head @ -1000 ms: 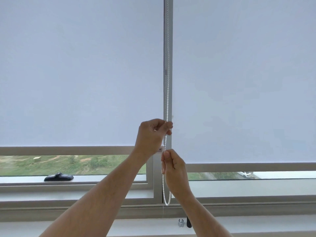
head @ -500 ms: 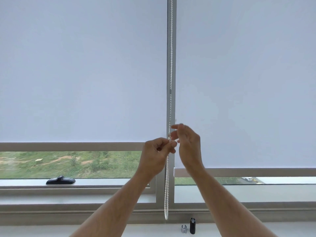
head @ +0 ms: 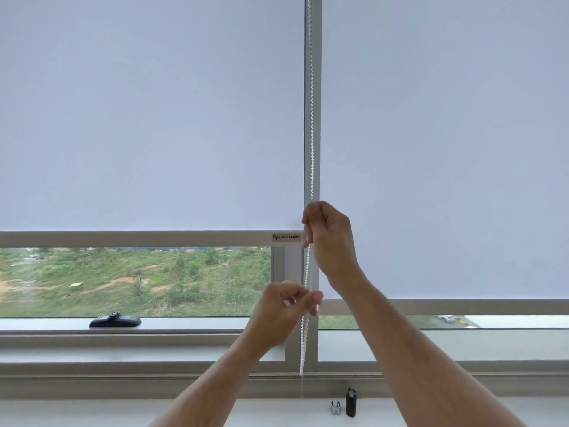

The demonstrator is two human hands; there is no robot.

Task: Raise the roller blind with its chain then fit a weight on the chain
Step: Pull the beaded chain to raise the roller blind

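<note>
A white bead chain (head: 311,124) hangs down the grey mullion between two pale roller blinds. The left blind (head: 147,118) has its bottom bar (head: 138,238) well above the sill, with greenery showing under it. My right hand (head: 331,238) is closed on the chain high up, level with that bar. My left hand (head: 286,315) pinches the chain lower down, near the loop's lower part (head: 303,349). A small black cylinder, the weight (head: 351,402), stands on the sill next to a small silver clip (head: 336,408).
The right blind (head: 446,149) hangs lower, its bottom bar (head: 462,306) near the sill. A black window handle (head: 115,321) lies on the left frame rail. The white sill (head: 92,411) runs along the bottom.
The left blind's bottom bar has risen. My right hand went from below the left hand up to a high grip on the chain; my left hand has pulled down to a lower position.
</note>
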